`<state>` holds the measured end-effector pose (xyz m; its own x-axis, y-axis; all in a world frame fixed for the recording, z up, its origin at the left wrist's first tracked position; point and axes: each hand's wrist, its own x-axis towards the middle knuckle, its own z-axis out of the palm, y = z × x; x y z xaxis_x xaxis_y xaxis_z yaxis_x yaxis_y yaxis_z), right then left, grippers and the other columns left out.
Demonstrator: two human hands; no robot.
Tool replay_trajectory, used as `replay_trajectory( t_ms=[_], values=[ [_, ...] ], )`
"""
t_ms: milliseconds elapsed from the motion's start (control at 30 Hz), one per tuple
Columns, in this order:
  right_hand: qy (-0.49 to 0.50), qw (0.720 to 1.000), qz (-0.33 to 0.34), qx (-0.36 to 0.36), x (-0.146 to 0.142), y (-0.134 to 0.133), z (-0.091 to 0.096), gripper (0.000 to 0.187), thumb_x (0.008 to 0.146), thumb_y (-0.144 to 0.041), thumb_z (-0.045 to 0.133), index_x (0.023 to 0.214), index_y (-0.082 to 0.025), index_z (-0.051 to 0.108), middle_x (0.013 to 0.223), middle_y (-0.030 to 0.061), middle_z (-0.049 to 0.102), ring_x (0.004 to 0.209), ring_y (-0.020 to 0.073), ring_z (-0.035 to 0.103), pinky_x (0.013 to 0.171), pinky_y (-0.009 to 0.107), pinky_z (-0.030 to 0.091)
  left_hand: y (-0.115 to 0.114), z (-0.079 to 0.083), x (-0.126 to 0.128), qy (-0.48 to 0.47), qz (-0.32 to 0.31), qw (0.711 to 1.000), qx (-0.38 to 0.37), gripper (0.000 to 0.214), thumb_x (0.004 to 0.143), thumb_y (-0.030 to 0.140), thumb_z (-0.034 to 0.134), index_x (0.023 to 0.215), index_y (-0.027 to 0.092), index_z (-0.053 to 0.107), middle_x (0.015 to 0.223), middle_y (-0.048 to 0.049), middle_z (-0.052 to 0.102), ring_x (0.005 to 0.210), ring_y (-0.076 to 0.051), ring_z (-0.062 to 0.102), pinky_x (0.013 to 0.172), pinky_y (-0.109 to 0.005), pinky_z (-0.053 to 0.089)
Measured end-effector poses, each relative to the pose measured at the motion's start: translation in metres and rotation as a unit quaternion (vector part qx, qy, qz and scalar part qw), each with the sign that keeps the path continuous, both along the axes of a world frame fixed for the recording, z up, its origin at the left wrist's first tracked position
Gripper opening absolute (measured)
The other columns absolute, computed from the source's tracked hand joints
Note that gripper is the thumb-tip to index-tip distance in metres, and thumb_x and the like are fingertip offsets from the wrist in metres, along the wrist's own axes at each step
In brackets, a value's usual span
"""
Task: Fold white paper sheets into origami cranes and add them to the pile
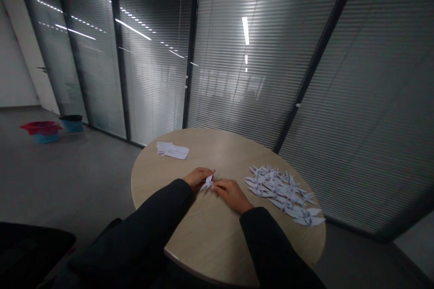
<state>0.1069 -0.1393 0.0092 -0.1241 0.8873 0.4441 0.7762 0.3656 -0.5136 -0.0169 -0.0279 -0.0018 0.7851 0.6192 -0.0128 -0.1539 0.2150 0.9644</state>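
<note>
Pinching a white paper crane (208, 182) with left hand (197, 177) and right hand (229, 191) together, just below frame center. Sharply creased, angular, thin-tipped; slanting along its long axis from lower left to upper right, pointing a tip lower left. Held at a round, pale, wood-grained table (217, 148).

I see two hands (199, 177) (231, 191), one held paper crane (209, 182), one round table (217, 146), two bins (46, 138) (72, 125), one door (31, 49) and more cranes (283, 191) than I can count.
</note>
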Motion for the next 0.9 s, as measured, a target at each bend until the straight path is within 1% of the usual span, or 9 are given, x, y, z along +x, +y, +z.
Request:
replay_trajectory(
  t_ms=[233, 433, 700, 900],
  values=[
    [0.005, 1.000, -0.012, -0.008, -0.0006, 0.0002, -0.0009, 0.022, 0.085, -0.024, 0.053, 0.071, -0.017, 0.068, 0.065, 0.0006, 0.064, 0.060, 0.0116, 0.056, 0.062, 0.022, 0.040, 0.0014, 0.0000, -0.0004, 0.009, 0.001, 1.000, 0.009, 0.039, 0.059, 0.046, 0.074, 0.057, 0.010, 0.060, 0.049, -0.0010, 0.054, 0.043, -0.008, 0.046, 0.044, -0.023, 0.030],
    [0.018, 1.000, -0.010, -0.012, -0.0013, -0.0003, -0.0003, 0.023, 0.085, -0.025, 0.052, 0.070, -0.017, 0.067, 0.062, 0.0000, 0.063, 0.059, 0.0113, 0.055, 0.059, 0.021, 0.040, 0.0002, 0.0012, 0.0001, 0.005, 0.002, 1.000, 0.009, 0.037, 0.062, 0.045, 0.072, 0.058, 0.010, 0.060, 0.048, -0.0017, 0.054, 0.044, -0.009, 0.047, 0.046, -0.023, 0.031],
    [0.027, 0.999, -0.009, -0.019, -0.0018, -0.0010, 0.0003, 0.023, 0.084, -0.025, 0.051, 0.067, -0.017, 0.065, 0.059, -0.0009, 0.060, 0.056, 0.0110, 0.054, 0.057, 0.021, 0.038, -0.0029, 0.0050, -0.0011, 0.005, 0.000, 1.000, 0.000, 0.038, 0.060, 0.046, 0.074, 0.056, 0.011, 0.059, 0.048, -0.0018, 0.054, 0.043, -0.009, 0.046, 0.046, -0.023, 0.031],
    [0.027, 0.999, -0.013, -0.027, -0.0030, -0.0015, 0.0004, 0.022, 0.084, -0.024, 0.052, 0.067, -0.017, 0.064, 0.058, -0.0015, 0.059, 0.056, 0.0109, 0.054, 0.057, 0.021, 0.037, -0.0051, 0.0065, -0.0008, 0.007, 0.005, 1.000, -0.005, 0.040, 0.055, 0.047, 0.076, 0.056, 0.010, 0.059, 0.047, -0.0011, 0.053, 0.042, -0.009, 0.046, 0.045, -0.023, 0.031]
  ],
)
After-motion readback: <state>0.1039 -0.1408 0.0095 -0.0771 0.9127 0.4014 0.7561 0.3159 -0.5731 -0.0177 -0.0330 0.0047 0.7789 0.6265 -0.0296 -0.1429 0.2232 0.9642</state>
